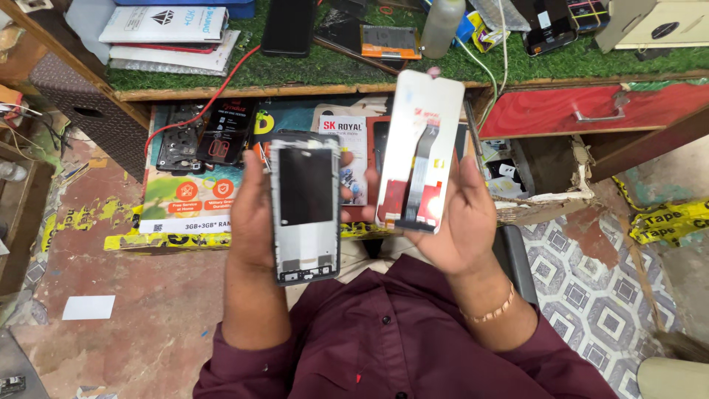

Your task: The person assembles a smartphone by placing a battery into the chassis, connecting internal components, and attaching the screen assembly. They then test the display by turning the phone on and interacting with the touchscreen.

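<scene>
In left fingers (260, 193), phone frame (306, 208)

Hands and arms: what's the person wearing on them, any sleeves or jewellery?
Both forearms are bare, with maroon shirt sleeves pushed up near the elbows. The right hand has a thin beaded bracelet at the wrist. The left hand shows no jewellery.

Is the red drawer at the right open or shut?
Partly open. The red drawer juts out past the green-topped bench edge, angled, its handle facing out; its inside is not visible.
</scene>
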